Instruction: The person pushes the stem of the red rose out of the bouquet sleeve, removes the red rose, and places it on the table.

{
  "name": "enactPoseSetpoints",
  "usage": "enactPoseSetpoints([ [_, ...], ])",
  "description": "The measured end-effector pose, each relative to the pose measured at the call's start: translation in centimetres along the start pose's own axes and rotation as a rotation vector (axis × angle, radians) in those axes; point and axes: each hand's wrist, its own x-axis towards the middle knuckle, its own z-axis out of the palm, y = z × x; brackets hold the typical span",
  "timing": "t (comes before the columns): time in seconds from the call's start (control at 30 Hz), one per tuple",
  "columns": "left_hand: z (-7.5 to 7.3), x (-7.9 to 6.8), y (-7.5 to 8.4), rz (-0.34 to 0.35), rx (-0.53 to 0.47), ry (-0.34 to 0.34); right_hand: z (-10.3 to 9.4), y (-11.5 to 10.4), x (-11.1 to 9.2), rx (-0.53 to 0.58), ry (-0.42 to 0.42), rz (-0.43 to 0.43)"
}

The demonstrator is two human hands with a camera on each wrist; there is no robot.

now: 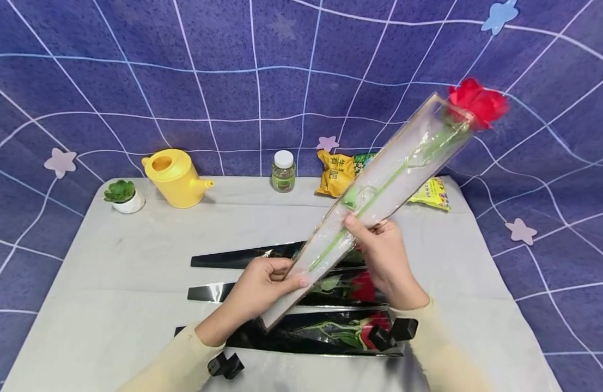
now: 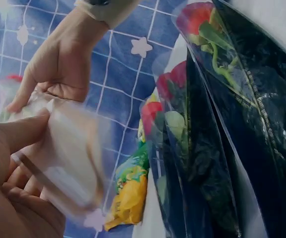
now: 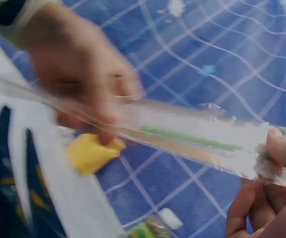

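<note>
Both hands hold up a red rose (image 1: 477,103) in a long clear sleeve with a pale back (image 1: 404,174), tilted so that the bloom points to the upper right. My left hand (image 1: 264,286) pinches the narrow lower end, thumb on the front. Higher up, around the middle of the stem, my right hand (image 1: 384,256) grips the sleeve between thumb and fingers. In the right wrist view the green stem (image 3: 192,140) shows through the plastic. Beneath lie several black-backed sleeves with red roses, the nearest sleeve (image 1: 311,329) partly covered by the held one.
Along the table's back edge stand a potted succulent (image 1: 121,191), a yellow watering can (image 1: 176,177), a white-capped jar (image 1: 284,173), a yellow packet (image 1: 334,174) and another yellow bag (image 1: 432,194) at the right. A blue gridded cloth (image 1: 223,87) hangs behind.
</note>
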Motion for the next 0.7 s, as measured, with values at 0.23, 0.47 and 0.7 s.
enactPoseSetpoints([
  [0.23, -1.0, 0.0, 0.0, 0.024, 0.089, -0.027, 0.0, -0.2, 0.1, 0.039, 0.016, -0.006],
  [0.47, -1.3, 0.4, 0.7, 0.042, 0.076, -0.043, 0.8, 1.6, -0.5, -0.024, 0.042, 0.007],
  [0.7, -1.3, 1.1, 1.8, 0.092, 0.209, -0.061, 1.3, 2.0, -1.1, -0.077, -0.035, 0.031],
])
